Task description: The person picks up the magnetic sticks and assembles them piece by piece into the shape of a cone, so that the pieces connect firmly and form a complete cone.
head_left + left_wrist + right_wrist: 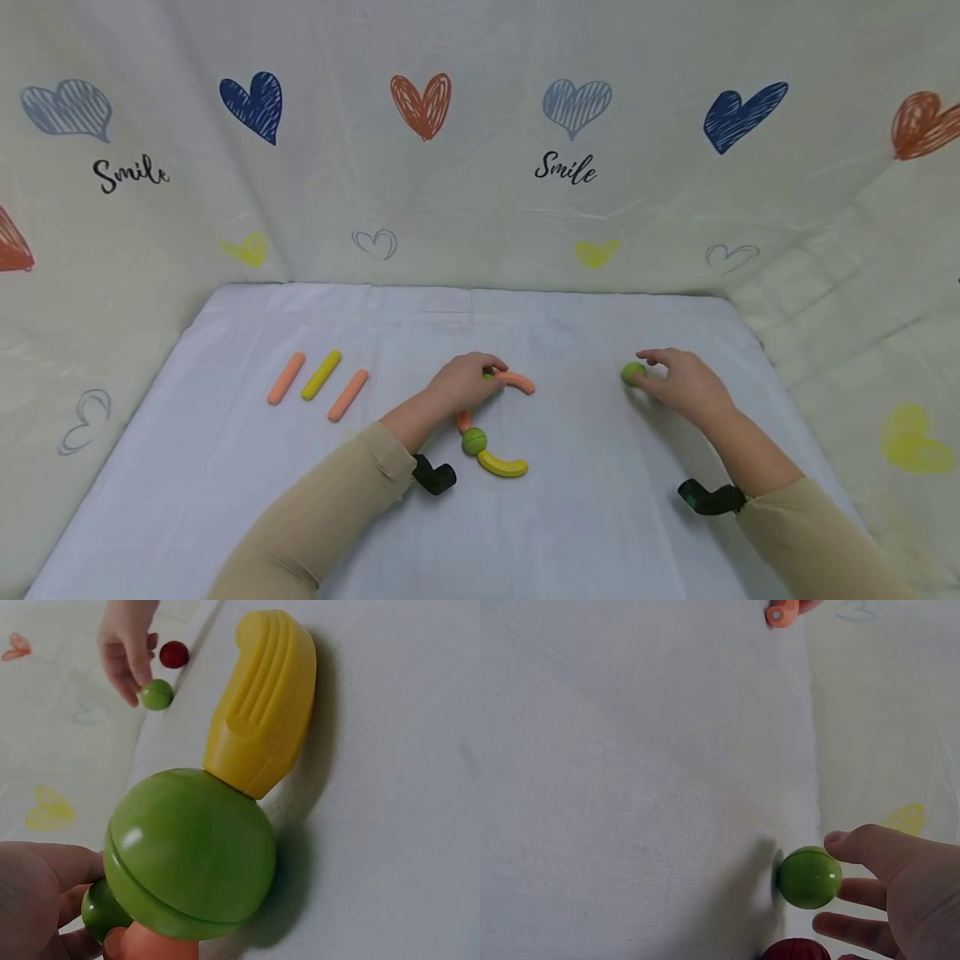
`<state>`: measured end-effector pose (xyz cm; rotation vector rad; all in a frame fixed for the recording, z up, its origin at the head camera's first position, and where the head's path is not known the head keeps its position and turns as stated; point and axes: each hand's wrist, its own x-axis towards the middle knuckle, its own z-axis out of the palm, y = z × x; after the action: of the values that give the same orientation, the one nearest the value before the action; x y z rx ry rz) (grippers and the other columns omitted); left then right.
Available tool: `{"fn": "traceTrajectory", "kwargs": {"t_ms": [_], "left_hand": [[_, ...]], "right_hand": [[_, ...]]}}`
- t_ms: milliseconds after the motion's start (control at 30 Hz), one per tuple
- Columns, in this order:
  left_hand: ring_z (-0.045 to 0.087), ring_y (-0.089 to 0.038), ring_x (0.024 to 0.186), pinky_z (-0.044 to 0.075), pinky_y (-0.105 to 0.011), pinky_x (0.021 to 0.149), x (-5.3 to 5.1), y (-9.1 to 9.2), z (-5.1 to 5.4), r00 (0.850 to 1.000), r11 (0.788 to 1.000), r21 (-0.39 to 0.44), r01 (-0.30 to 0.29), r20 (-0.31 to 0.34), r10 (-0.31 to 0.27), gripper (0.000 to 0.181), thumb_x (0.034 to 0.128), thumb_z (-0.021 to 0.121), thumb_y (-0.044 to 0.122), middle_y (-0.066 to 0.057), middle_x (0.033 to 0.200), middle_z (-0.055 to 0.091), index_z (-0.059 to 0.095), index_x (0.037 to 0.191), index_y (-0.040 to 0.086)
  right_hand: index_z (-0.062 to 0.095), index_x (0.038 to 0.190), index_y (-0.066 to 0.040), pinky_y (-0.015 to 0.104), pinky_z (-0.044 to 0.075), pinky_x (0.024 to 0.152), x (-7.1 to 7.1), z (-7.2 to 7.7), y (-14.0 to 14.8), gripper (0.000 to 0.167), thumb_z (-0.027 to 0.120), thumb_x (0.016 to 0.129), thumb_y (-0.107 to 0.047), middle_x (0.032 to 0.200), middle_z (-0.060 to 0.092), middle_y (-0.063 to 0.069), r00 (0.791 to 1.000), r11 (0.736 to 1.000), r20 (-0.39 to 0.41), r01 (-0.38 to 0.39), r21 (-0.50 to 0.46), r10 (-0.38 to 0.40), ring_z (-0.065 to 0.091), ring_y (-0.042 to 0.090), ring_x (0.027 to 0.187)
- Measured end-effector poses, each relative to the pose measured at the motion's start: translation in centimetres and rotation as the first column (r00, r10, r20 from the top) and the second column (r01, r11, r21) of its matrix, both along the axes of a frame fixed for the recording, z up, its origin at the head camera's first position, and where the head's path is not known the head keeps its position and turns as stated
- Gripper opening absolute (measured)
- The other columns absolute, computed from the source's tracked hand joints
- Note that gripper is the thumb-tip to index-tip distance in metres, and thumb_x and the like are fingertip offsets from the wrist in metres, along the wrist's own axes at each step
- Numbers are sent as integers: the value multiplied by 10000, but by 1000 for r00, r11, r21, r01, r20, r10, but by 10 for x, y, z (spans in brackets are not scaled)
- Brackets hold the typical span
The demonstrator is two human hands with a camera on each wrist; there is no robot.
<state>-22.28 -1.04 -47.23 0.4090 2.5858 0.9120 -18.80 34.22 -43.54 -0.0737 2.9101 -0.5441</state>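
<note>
In the head view, my left hand (468, 383) holds a small green ball (103, 911) between thumb and fingers, mostly covered by the hand. A curved orange piece (517, 382) extends from it to the right. Nearer me, another orange piece (464, 422) leads to a second green ball (474, 442), which a curved yellow piece (502, 465) adjoins. Over on the right, my right hand (686, 385) has its thumb and fingers spread loosely around a green ball (810, 877) on the table. Beside that ball is a dark red ball (796, 950).
To the left, two straight orange sticks (287, 379) (348, 396) lie on either side of a yellow stick (322, 375). The white cloth-covered table (585, 517) meets a pale curtain (480, 200) printed with hearts.
</note>
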Motion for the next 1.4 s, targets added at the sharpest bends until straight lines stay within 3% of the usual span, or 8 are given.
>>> {"fn": "traceTrajectory", "kwargs": {"t_ms": [167, 433, 533, 733, 1033, 1400], "left_hand": [[571, -185, 1074, 467, -359, 915, 0, 3, 0, 1000, 1000, -21, -8, -9, 7, 338, 988, 586, 421, 8, 1229, 636, 655, 1279, 264], [574, -187, 1093, 468, -355, 918, 1, 5, 2, 999, 999, -30, -37, -3, 36, 304, 999, 570, 375, 7, 1229, 638, 658, 1270, 269], [568, -198, 1119, 465, -368, 927, 2, 5, 2, 999, 999, -18, -51, 14, 52, 301, 1002, 557, 362, -3, 1250, 628, 656, 1270, 268], [566, -200, 1111, 466, -372, 920, 3, 5, 2, 998, 998, 3, -63, 17, 63, 299, 995, 549, 320, -4, 1243, 631, 661, 1266, 260], [575, -213, 1121, 470, -383, 927, 4, 4, 1, 998, 998, 16, -62, 2, 62, 310, 1004, 545, 322, -28, 1268, 628, 657, 1288, 270], [567, -209, 1177, 452, -387, 977, 6, 2, 0, 996, 995, 57, -81, -35, 83, 300, 1002, 566, 320, -6, 1271, 634, 674, 1281, 292]], "right_hand": [[593, 1349, -53, 525, 466, 818, -3, -4, -2, 572, 671, 922, -425, 1284, 597, 206, 1000, 999, 17, -10, 36, 9, 523, 425, 1153], [636, 1305, -55, 440, 463, 714, -8, -9, -3, 507, 700, 912, -369, 1197, 653, 179, 999, 997, -28, -29, 76, 31, 576, 295, 907], [636, 1304, -58, 466, 468, 734, -7, -10, -6, 501, 703, 911, -361, 1187, 659, 175, 999, 997, -40, -25, 78, 28, 581, 309, 916], [640, 1297, -52, 558, 455, 884, -4, -13, -20, 494, 709, 909, -350, 1195, 657, 172, 998, 998, -53, -43, 40, 46, 566, 407, 1115], [648, 1320, -105, 573, 431, 972, 2, -19, -53, 519, 724, 897, -395, 1247, 647, 139, 997, 997, -23, -75, -2, 75, 511, 400, 1240], [676, 1301, -170, 519, 474, 952, 11, -21, -96, 501, 738, 877, -431, 1179, 684, 64, 993, 993, 12, -113, -43, 113, 567, 318, 1169]]}}
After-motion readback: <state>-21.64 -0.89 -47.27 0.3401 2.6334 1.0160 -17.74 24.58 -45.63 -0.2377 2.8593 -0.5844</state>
